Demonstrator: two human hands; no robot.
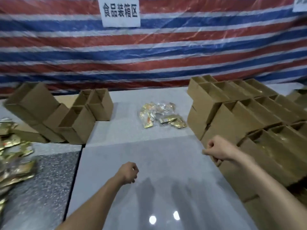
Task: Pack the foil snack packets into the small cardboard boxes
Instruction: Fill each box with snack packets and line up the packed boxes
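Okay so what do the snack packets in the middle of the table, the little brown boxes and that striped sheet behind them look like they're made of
Packets: likely metallised foil or plastic film; glossy gold and silver, crinkled, catching the light. Boxes: plain brown cardboard, matte, with folded flaps. Striped sheet: probably woven plastic tarpaulin; slight sheen and creases.

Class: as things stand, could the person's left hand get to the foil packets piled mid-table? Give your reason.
Probably yes. The left hand sits over bare table, seemingly empty, and no box stands between it and the foil packets; the cardboard boxes flank the path on both sides.
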